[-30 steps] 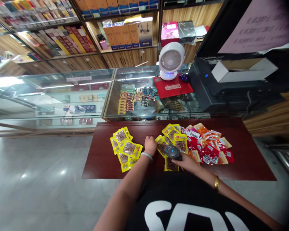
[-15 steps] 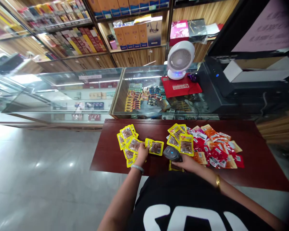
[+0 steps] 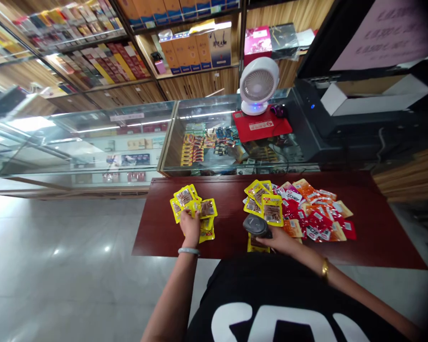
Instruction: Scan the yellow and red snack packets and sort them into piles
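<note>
- Head view: my left hand [image 3: 190, 224] has its fingers closed on the left end of a yellow packet [image 3: 208, 208], over the left pile [image 3: 184, 195]. Can't tell if the packet is lifted or resting on the pile.
- Left pile: yellow packets, overlapping, at the left part of the dark red tabletop [image 3: 228, 187].
- My right hand [image 3: 280, 239] is wrapped round a dark handheld scanner [image 3: 257, 226], head pointing left. Handle mostly hidden by the fingers.
- Scanner partly covers a lone yellow packet [image 3: 258, 243] near the tabletop's front edge; can't tell if they touch.
- Right yellow group [image 3: 272, 209]: several overlapping packets just beyond the scanner, well apart from the left pile.
- Red and orange packets [image 3: 317, 219]: loose heap, right of the yellow group and touching it, some overlapping each other.
- Pale bracelet [image 3: 189, 251] on my left wrist, gold bracelet [image 3: 325, 269] on my right.
- Beyond the tabletop: glass display counter [image 3: 189, 167] with small packs [image 3: 192, 151] inside. White fan [image 3: 259, 85] stands on it at the back edge of a red mat [image 3: 262, 125].
- Right of the mat: dark machine [image 3: 314, 137] with an open white box [image 3: 381, 105] on top.
</note>
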`<action>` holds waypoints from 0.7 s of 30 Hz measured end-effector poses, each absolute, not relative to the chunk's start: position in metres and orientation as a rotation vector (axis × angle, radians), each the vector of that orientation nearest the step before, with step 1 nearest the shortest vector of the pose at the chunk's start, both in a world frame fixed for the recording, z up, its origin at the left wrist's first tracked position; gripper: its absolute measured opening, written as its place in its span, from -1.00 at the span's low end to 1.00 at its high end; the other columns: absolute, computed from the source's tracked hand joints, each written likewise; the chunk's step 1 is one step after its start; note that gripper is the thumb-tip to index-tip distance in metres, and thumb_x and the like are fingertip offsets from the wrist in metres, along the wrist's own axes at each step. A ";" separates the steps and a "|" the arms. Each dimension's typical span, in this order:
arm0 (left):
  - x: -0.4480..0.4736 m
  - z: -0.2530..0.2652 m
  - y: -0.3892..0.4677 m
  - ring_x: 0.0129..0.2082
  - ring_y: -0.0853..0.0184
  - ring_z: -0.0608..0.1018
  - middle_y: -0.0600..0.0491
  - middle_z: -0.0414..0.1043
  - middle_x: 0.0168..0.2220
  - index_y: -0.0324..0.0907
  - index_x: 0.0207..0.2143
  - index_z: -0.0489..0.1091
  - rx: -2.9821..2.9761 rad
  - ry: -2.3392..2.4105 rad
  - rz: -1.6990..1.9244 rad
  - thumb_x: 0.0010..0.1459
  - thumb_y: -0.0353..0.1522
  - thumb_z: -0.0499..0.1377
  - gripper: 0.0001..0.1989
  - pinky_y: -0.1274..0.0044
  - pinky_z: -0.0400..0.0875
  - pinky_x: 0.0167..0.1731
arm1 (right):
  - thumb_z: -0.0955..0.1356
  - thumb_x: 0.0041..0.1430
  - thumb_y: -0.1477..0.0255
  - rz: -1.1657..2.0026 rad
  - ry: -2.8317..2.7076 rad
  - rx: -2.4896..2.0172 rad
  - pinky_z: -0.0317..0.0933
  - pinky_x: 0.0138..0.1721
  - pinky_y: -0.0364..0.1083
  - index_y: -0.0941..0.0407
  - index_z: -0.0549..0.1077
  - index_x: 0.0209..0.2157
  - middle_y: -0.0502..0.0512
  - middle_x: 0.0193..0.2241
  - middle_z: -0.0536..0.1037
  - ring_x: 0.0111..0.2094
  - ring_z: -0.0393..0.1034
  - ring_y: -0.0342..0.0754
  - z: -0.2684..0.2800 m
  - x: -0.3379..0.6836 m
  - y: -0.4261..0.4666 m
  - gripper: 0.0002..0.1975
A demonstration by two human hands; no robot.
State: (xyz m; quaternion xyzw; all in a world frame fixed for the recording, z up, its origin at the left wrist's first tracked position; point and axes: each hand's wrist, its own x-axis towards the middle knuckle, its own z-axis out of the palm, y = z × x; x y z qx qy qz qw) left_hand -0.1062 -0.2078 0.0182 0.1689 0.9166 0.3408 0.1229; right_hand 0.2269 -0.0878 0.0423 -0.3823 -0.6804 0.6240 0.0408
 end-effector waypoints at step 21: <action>0.032 -0.013 -0.148 -0.31 0.29 0.53 0.03 0.49 -0.29 -0.14 -0.17 0.31 1.131 1.942 0.343 0.09 -0.28 0.29 -0.71 0.53 0.30 -0.31 | 0.46 -0.02 0.16 1.838 -2.010 -1.509 0.44 -0.16 0.16 0.16 0.55 -0.08 0.19 -0.29 0.69 -0.25 0.58 0.23 0.062 0.271 -0.093 -0.50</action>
